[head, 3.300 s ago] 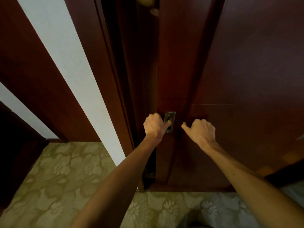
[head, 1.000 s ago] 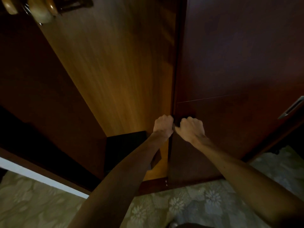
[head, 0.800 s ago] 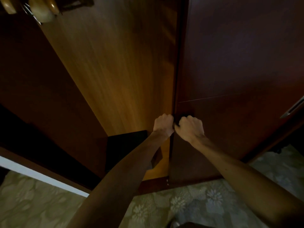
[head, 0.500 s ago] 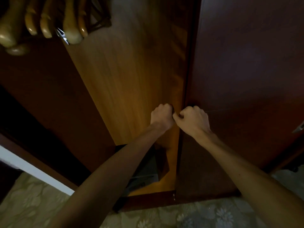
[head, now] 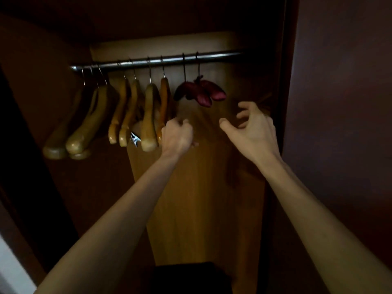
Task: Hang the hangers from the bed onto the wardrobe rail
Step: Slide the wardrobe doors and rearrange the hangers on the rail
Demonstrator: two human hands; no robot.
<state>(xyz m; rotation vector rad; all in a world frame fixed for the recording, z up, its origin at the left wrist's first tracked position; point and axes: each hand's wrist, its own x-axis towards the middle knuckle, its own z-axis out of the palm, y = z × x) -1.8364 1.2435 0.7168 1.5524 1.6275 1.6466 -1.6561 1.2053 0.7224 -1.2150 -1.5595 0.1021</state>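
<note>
seven wooden hangers (head: 148,115) (two padded hangers (head: 199,92)) on one rail (head: 212,56).

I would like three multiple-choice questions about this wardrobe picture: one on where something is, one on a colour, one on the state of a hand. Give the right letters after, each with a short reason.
1. Where do the padded hangers hang on the rail, compared with the wooden hangers?
A. to their right
B. to their left
C. between them

2. What colour are the padded hangers?
A. white
B. dark red
C. blue

3. How is the right hand?
A. flat against the door
B. closed round a hanger
C. fingers spread, holding nothing

Answers:
1 A: the padded pair hangs at the right end of the row, the wooden ones fill the left.
2 B: their fabric shows dark red beside the yellow-brown wood.
3 C: the fingers are apart and loosely bent in the air below the padded pair, with nothing in them.
</note>
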